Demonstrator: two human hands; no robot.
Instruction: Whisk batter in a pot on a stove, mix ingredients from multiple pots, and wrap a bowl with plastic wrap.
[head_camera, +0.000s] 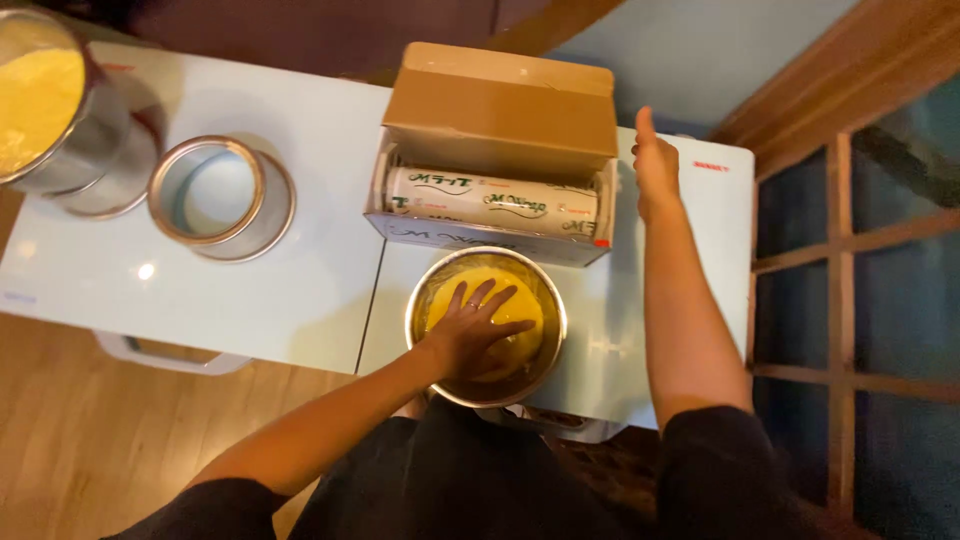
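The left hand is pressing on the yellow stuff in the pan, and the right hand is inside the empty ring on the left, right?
Not quite. In the head view, the right hand is beside the open box, far from the empty ring. The left hand does press on the yellow stuff in the pan.

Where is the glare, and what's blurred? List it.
Head view: warm indoor light; small glare spot on the white table; shine on the empty metal ring; left hand on the yellow-filled tin fairly sharp; right hand slightly soft; frame edges bowed.
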